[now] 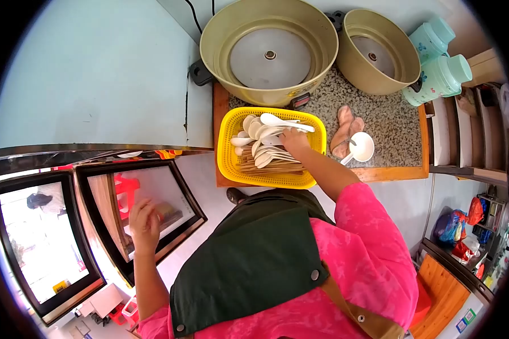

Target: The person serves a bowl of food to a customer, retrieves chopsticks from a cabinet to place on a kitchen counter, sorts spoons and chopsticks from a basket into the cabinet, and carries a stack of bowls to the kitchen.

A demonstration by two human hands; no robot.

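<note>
My right hand (294, 141) is down in a yellow plastic basket (223, 152), its fingers closed on a white spoon (272, 140) among the others. The basket holds several white spoons, with wooden chopsticks (271, 168) lying beneath and in front of them. One larger white spoon (285, 122) lies across the top near the back rim. Off to the left, my left hand (144, 221) is raised away from the table, fingers loosely bent and apart, with nothing visible in it.
Behind the basket stand a large round pot (220, 51) and a smaller one (353, 62). Right of it on the speckled tabletop (393, 135) are a white ladle (363, 148) and a pinkish object (342, 135). Two mint-green flasks (438, 79) stand at the back right. A glass door (169, 209) is left.
</note>
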